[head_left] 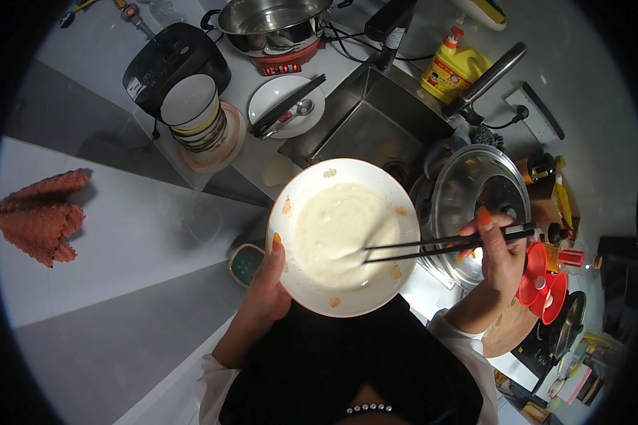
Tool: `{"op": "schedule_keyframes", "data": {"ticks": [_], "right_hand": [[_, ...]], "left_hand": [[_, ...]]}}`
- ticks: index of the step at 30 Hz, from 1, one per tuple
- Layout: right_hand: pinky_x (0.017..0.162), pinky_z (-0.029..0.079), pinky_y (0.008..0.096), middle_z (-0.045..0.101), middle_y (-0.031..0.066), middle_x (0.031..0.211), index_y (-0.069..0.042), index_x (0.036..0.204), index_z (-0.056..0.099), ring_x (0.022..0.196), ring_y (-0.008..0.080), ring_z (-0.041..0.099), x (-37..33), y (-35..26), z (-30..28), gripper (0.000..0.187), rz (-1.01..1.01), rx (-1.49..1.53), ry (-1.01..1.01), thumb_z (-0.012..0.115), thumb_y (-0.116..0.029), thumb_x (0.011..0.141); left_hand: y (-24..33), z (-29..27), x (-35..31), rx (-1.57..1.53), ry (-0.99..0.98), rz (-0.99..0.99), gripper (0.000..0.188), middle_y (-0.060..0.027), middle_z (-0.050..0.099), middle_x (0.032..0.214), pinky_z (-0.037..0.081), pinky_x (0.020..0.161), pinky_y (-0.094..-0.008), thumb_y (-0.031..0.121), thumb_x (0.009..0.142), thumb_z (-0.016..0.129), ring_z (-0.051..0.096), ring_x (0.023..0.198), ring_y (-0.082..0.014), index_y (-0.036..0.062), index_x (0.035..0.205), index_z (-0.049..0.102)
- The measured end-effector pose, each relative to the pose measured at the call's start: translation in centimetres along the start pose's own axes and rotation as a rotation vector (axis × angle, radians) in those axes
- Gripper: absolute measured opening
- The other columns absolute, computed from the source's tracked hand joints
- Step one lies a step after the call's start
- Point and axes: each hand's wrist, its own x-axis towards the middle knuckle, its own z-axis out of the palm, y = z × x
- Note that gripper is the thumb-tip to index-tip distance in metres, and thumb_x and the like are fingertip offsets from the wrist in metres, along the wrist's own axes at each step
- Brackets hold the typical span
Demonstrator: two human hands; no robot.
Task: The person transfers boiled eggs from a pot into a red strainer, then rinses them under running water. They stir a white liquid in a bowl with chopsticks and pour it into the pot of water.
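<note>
A white bowl (390, 295) with small orange and green motifs is held up in front of my body. Pale, creamy batter (333, 234) fills its middle, with a few lumps or bubbles on the surface. My left hand (266, 276) grips the bowl's left rim, thumb over the edge and the other fingers hidden beneath. In my right hand (500, 248) is a pair of black chopsticks (439, 246), slanting leftward over the bowl's rim. Their tips dip into the batter, where the surface looks smeared by motion.
Beyond the bowl lies a metal sink (376, 117) with a faucet (485, 81). A steel pot (269, 25), stacked bowls (191, 106) and a plate (259, 95) with chopsticks and a spoon stand at the back left. To the right are a glass lid (475, 166) and red bowls (549, 297).
</note>
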Motion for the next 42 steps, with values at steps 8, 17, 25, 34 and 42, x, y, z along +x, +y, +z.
{"op": "schedule_keyframes", "data": {"ticks": [8,17,25,34,42], "right_hand": [[0.060,0.052,0.0286,0.065,0.0179,0.085,0.007,0.090,0.061,0.071,0.0218,0.065,1.0,2.2,2.3,0.022,-0.135,0.022,-0.074,0.053,-0.014,0.091],[0.054,0.050,0.0281,0.064,0.0155,0.076,0.005,0.088,0.060,0.059,0.0199,0.062,-0.5,0.1,-0.4,0.020,-0.023,-0.039,-0.108,0.055,-0.014,0.090],[0.060,0.052,0.0282,0.064,0.0168,0.085,0.003,0.093,0.059,0.068,0.0209,0.064,0.9,2.3,1.5,0.019,-0.179,-0.006,-0.035,0.054,-0.015,0.090],[0.058,0.052,0.0282,0.065,0.0169,0.078,0.007,0.088,0.061,0.063,0.0214,0.064,1.6,1.3,1.9,0.021,0.056,0.007,-0.303,0.055,-0.013,0.090],[0.060,0.051,0.0280,0.065,0.0168,0.086,0.004,0.093,0.060,0.069,0.0204,0.064,4.2,3.7,6.2,0.021,-0.142,0.029,0.043,0.054,-0.016,0.091]], "left_hand": [[-0.5,0.6,-0.3,0.016,-0.010,0.035,0.065,-0.0144,0.028,0.143,0.027,0.106,-0.0396,0.046,0.094,0.036,0.031,0.130,-0.0260,0.0035,0.140,0.018],[-1.3,0.4,-1.3,0.024,0.044,0.051,0.064,-0.0140,0.029,0.142,0.028,0.106,-0.0385,0.045,0.095,0.034,0.032,0.130,-0.0250,0.0039,0.140,0.018],[-1.1,0.0,-2.2,0.109,0.070,0.032,0.063,-0.0125,0.027,0.142,0.027,0.106,-0.0360,0.042,0.095,0.036,0.030,0.130,-0.0224,0.0069,0.142,0.012],[0.1,-0.7,-1.4,0.054,0.163,0.044,0.059,-0.0135,0.032,0.140,0.029,0.105,-0.0366,0.042,0.096,0.031,0.035,0.127,-0.0233,0.0036,0.140,0.020],[3.6,-2.8,2.4,0.072,0.001,0.052,0.056,-0.0135,0.025,0.142,0.026,0.106,-0.0361,0.033,0.097,0.033,0.028,0.131,-0.0220,0.0066,0.141,0.011]]}}
